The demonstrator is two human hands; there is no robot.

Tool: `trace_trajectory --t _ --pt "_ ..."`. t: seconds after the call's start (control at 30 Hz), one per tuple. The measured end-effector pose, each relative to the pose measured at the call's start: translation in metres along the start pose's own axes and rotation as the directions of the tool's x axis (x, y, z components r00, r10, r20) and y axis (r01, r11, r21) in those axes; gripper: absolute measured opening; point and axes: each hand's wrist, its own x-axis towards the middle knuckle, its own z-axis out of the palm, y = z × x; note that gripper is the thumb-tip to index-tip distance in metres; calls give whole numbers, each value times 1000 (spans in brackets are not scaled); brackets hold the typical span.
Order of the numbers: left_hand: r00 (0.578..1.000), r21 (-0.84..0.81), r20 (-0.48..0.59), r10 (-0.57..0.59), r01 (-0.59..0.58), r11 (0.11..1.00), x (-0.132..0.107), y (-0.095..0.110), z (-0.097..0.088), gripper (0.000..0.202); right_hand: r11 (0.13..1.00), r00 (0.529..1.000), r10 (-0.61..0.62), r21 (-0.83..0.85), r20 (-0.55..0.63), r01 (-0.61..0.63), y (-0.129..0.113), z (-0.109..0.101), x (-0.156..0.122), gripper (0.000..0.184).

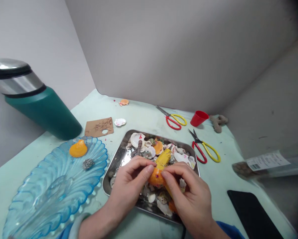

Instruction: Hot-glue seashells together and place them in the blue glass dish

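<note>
My left hand (132,181) and my right hand (188,191) meet over the tray, each pinching one side of an orange shell (155,178). A small dark red spot shows on the shell's surface. Beneath them is a shallow metal tray (119,161) heaped with assorted seashells (185,158). A yellow object (164,158) with dark specks lies among the shells just behind my fingertips; the hands partly cover it, and I cannot make out its kind.
On the left are a blue scalloped glass dish (54,189) bearing an orange shell (78,149), and a green bottle (44,113). Cardboard (99,127) lies behind. Two scissors (173,118), a red cup (199,118) and a black flat object (254,214) are on the right.
</note>
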Motion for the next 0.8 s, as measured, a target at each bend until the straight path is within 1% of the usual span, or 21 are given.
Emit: trace_trajectory --t 0.1,0.27,0.47,0.6,0.73,0.8 --pt "1000 -27 3 -29 29 999 0 0 1 19 1000 1000 -2 -2 2 2 1 0 0 10" --pt "993 -149 0 -122 120 981 -1 1 3 26 1000 1000 3 -7 1 -3 0 -1 0 10" --pt "992 -135 16 -127 128 983 -2 5 3 29 1000 1000 4 -22 -1 -4 -1 -2 0 11" --pt "994 -93 11 -104 105 990 -2 4 2 27 999 1000 7 -48 4 -7 -1 -4 0 9" --pt "1000 3 12 -12 12 1000 -3 3 1 21 998 998 32 -59 56 -29 2 -6 1 8" --pt "999 26 7 31 -31 999 -2 2 0 20 997 996 65 -56 61 -62 2 -7 1 7"
